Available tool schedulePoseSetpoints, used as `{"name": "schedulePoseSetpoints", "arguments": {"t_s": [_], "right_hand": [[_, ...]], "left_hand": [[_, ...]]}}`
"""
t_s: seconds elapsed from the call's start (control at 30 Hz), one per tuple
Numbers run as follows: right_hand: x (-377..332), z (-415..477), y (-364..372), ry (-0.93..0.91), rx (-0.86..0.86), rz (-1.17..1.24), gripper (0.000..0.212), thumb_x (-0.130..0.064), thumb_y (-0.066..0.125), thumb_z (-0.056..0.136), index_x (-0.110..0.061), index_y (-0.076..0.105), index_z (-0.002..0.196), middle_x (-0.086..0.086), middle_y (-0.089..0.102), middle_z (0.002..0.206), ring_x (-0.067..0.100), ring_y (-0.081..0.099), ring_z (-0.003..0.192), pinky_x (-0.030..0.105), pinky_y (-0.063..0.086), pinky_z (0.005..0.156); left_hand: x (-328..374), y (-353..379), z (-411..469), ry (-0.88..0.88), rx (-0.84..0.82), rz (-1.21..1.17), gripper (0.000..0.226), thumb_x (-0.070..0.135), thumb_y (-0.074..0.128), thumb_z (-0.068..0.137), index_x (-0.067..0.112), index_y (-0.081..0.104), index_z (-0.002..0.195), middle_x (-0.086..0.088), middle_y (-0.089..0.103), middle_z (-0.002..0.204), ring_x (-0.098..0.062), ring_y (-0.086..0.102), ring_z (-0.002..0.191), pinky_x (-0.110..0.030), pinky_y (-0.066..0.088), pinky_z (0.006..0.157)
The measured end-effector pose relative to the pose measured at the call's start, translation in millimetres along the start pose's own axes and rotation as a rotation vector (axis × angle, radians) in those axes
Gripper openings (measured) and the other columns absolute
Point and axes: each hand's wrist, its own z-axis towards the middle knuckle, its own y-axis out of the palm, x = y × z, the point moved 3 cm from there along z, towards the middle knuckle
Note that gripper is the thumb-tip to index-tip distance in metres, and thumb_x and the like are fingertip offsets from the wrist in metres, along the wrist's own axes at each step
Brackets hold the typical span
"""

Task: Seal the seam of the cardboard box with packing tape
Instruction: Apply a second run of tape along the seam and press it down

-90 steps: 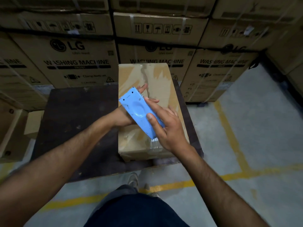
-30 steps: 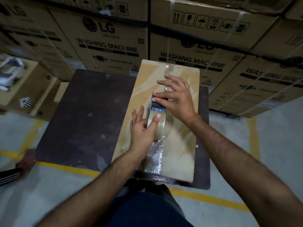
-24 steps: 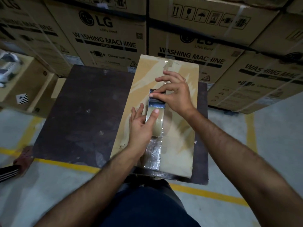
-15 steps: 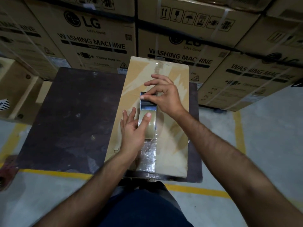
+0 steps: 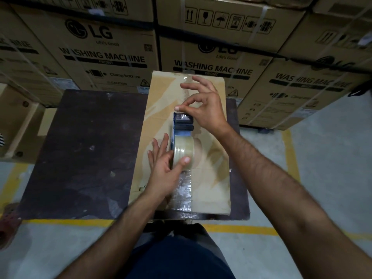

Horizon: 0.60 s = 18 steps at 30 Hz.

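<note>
A long brown cardboard box [image 5: 209, 158] lies on a dark table [image 5: 88, 150], running away from me. A strip of clear packing tape [image 5: 183, 193] covers the near part of its middle seam. A blue tape dispenser [image 5: 181, 125] with a clear tape roll [image 5: 184, 153] stands on the seam. My left hand [image 5: 165, 168] grips the roll, thumb over its top. My right hand [image 5: 203, 105] pinches the dispenser's front end with thumb and forefinger, the other fingers spread above the box's far half.
Stacked washing-machine cartons [image 5: 104, 57] form a wall just behind the table. A smaller open carton [image 5: 16, 125] stands at the left. Grey floor with yellow lines [image 5: 241, 230] runs along the table's near edge and to the right.
Three seconds ago both hands held the dispenser above the box. Since one second ago it stands on the seam, and my right fingers have shifted to a pinch at its front end.
</note>
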Motion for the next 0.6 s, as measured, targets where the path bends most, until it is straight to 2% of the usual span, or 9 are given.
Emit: {"name": "schedulePoseSetpoints", "arguments": {"t_s": [0.1, 0.2, 0.27, 0.4, 0.57, 0.6], "right_hand": [[4, 4, 0, 0.033, 0.018, 0.001, 0.023, -0.051, 0.091, 0.073, -0.029, 0.083, 0.076, -0.011, 0.076, 0.129, 0.020, 0.050, 0.144, 0.062, 0.038, 0.116], [10, 8, 0, 0.071, 0.032, 0.007, 0.024, -0.045, 0.094, 0.072, -0.023, 0.085, 0.076, -0.010, 0.076, 0.129, 0.018, 0.049, 0.144, 0.057, 0.039, 0.118], [13, 11, 1, 0.094, 0.042, 0.017, 0.024, -0.042, 0.095, 0.071, -0.021, 0.086, 0.077, -0.009, 0.076, 0.128, 0.019, 0.049, 0.144, 0.052, 0.040, 0.119], [19, 14, 6, 0.137, 0.039, 0.046, 0.021, -0.040, 0.096, 0.071, -0.024, 0.087, 0.079, -0.009, 0.075, 0.130, 0.019, 0.047, 0.145, 0.044, 0.037, 0.122], [25, 23, 14, 0.174, 0.039, 0.072, 0.020, -0.038, 0.097, 0.071, -0.024, 0.087, 0.080, -0.007, 0.073, 0.135, 0.016, 0.042, 0.148, 0.014, 0.025, 0.117], [27, 25, 15, 0.182, 0.039, 0.076, 0.020, -0.038, 0.097, 0.071, -0.023, 0.087, 0.080, -0.007, 0.073, 0.136, 0.016, 0.042, 0.148, 0.012, 0.024, 0.116]], "left_hand": [[-6, -2, 3, 0.073, -0.019, 0.090, 0.034, 0.068, 0.057, 0.084, 0.054, 0.059, 0.115, 0.021, 0.006, 0.177, -0.003, -0.021, 0.162, -0.036, -0.022, 0.128], [-13, -3, 9, 0.116, -0.021, 0.130, 0.055, 0.064, 0.060, 0.084, 0.027, 0.072, 0.122, 0.020, 0.007, 0.178, -0.001, -0.021, 0.162, -0.039, -0.021, 0.129], [-16, -3, 11, 0.121, -0.036, 0.126, 0.059, 0.063, 0.062, 0.083, 0.022, 0.072, 0.125, 0.020, 0.007, 0.178, 0.001, -0.021, 0.161, -0.038, -0.020, 0.129], [-16, -5, 13, 0.123, -0.088, 0.066, 0.049, 0.060, 0.066, 0.083, 0.040, 0.062, 0.127, 0.019, 0.006, 0.178, 0.000, -0.022, 0.161, -0.033, -0.022, 0.127], [-15, -12, 17, 0.165, -0.132, 0.047, 0.049, 0.051, 0.070, 0.085, 0.056, 0.049, 0.129, 0.021, 0.004, 0.177, -0.006, -0.021, 0.163, -0.036, -0.020, 0.129], [-16, -12, 17, 0.172, -0.138, 0.051, 0.049, 0.046, 0.072, 0.086, 0.056, 0.050, 0.128, 0.022, 0.004, 0.177, -0.007, -0.020, 0.163, -0.037, -0.019, 0.129]]}}
